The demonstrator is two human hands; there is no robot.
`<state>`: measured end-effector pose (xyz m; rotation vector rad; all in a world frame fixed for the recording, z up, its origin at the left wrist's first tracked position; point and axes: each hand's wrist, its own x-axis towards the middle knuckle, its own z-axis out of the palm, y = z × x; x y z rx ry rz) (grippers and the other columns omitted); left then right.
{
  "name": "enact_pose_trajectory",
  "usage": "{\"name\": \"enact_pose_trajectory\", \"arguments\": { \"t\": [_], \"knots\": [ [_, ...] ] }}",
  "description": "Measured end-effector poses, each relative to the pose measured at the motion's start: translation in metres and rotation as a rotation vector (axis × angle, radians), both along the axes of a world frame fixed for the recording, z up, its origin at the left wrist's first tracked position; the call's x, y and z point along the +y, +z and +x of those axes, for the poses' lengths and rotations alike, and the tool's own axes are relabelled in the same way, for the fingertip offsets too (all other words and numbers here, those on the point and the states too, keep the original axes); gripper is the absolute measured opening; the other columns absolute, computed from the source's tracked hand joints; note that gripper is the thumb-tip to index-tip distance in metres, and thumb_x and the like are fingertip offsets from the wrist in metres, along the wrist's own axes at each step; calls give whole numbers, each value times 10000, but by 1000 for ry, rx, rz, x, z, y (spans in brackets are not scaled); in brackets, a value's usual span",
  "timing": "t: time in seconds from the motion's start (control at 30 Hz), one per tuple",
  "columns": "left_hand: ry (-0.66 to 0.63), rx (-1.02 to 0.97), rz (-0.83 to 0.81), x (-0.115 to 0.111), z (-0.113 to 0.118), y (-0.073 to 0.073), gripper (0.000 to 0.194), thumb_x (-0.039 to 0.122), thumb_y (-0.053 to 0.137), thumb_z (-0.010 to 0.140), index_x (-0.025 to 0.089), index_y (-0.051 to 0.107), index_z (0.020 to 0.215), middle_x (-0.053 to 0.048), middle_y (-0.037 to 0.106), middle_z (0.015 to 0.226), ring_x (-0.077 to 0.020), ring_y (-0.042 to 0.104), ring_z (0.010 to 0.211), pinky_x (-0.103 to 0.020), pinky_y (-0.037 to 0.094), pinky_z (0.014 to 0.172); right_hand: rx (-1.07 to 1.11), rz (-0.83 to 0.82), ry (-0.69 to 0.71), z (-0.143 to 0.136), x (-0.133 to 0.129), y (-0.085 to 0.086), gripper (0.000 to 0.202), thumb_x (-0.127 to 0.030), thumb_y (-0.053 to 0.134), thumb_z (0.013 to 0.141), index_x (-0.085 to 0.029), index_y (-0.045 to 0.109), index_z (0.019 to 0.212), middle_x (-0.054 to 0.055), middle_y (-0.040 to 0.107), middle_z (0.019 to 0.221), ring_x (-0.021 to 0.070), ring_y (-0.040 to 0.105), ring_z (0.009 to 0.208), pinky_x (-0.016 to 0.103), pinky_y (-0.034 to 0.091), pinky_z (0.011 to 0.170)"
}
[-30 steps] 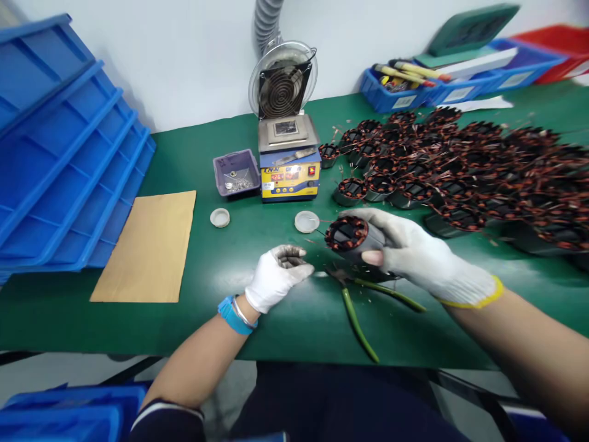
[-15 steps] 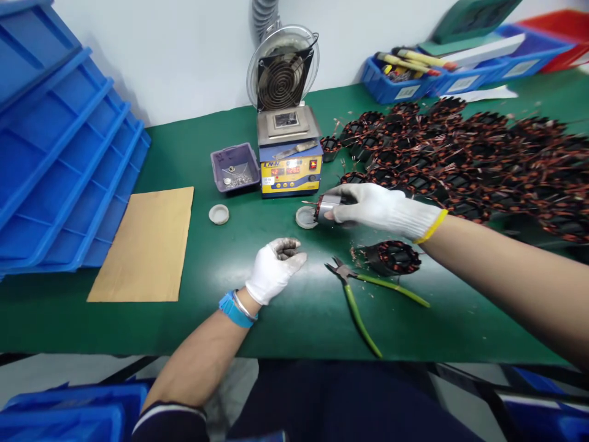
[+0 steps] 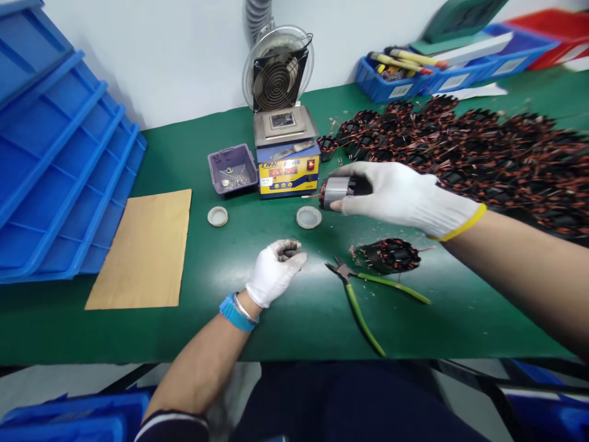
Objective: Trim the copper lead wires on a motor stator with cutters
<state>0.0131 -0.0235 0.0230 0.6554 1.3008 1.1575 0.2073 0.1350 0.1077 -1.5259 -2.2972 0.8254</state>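
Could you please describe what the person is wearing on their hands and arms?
Both hands wear white knitted cotton gloves. The right hand has a glove with a yellow-edged cuff; the left hand has a glove with grey, soiled fingertips. The left wrist carries a bright blue band and a thin silver bangle. Forearms are bare; a dark sleeve with a white stripe shows at the left elbow.

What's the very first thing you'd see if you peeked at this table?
A huge heap of copper-wound motor coils covers the right side of the green table. In the middle, the gloved right hand holds one coil near the yellow solder pot with a round fan behind it. On the left, big blue trays lean in a stack, and the left hand rests curled near green-handled cutters.
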Motion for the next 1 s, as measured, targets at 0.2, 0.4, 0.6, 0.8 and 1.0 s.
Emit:
{"name": "enact_pose_trajectory", "arguments": {
  "t": [0.2,0.4,0.6,0.8,1.0],
  "knots": [
    [-8,49,24,-1,0,-1,337,320,880,678,164,701,917,43,639,679,-102,553,573,-256,460,596,-578,451,294,-14,-18,11,673,-429,796,865,-239,657,1495,213,640,1319,416,678,1111,463,589,827],
    [-23,85,6,-3,0,1,316,295,873,693,164,709,929,33,645,709,-107,539,596,-261,461,616,-652,432,372,-23,-15,-4,546,-338,755,864,-237,705,1399,199,643,1294,406,674,1098,446,575,768],
    [-33,128,6,-5,4,2,266,225,822,739,167,733,982,28,629,750,-119,524,645,-257,469,640,-629,416,261,-22,-4,29,678,-421,784,872,-237,641,1508,200,613,1349,426,663,1158,488,585,853],
    [-92,257,25,-6,8,1,229,169,742,791,158,729,1019,22,634,761,-137,562,683,-266,511,685,-564,511,85,-72,59,108,737,-526,819,858,-257,646,1523,213,578,1447,481,637,1236,666,572,965],
    [-149,364,38,-6,6,-3,253,175,744,815,156,747,1067,7,669,804,-152,599,718,-295,542,749,-447,506,125,-129,133,116,694,-224,918,753,-77,692,1393,217,604,1494,406,583,1345,657,433,1129]
  ]
}}
